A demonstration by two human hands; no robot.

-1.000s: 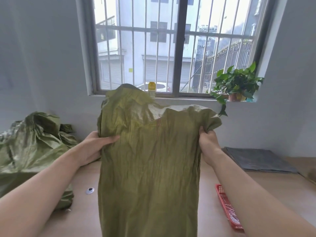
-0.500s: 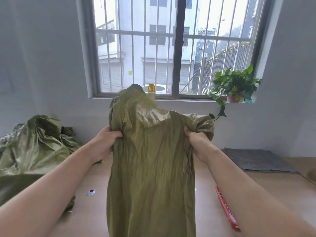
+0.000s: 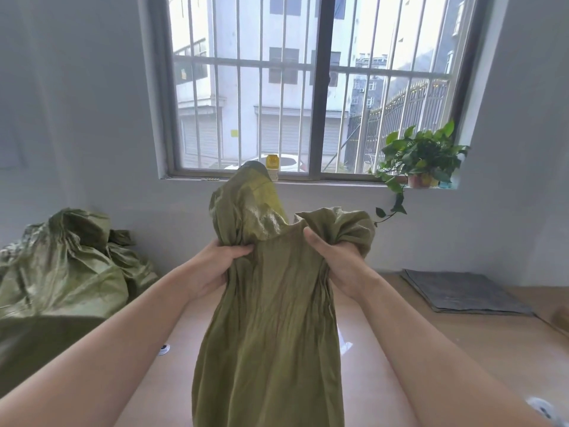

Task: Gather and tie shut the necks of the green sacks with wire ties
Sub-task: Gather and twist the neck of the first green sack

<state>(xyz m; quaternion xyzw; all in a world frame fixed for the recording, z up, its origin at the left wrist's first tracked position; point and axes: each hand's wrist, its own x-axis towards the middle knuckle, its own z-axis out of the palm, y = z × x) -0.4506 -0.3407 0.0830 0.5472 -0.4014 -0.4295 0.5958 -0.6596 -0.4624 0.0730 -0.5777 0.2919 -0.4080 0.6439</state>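
Observation:
A green woven sack [image 3: 271, 328] hangs upright in front of me above the wooden table [image 3: 462, 340]. My left hand [image 3: 215, 266] grips its bunched neck on the left side, fingers curled into the fabric. My right hand [image 3: 335, 260] grips the neck on the right, thumb on the front. The sack's mouth stands in loose folds above both hands. No wire tie shows in either hand.
A heap of other green sacks [image 3: 61, 272] lies at the left on the table. A grey folded mat [image 3: 462, 291] sits at the right by the wall. A small white round piece [image 3: 164, 349] lies on the table. A potted plant [image 3: 421, 161] stands on the windowsill.
Both hands have drawn closer together, gathering the sack's wide mouth into a narrower bunched neck. The red basket at the right is no longer in view.

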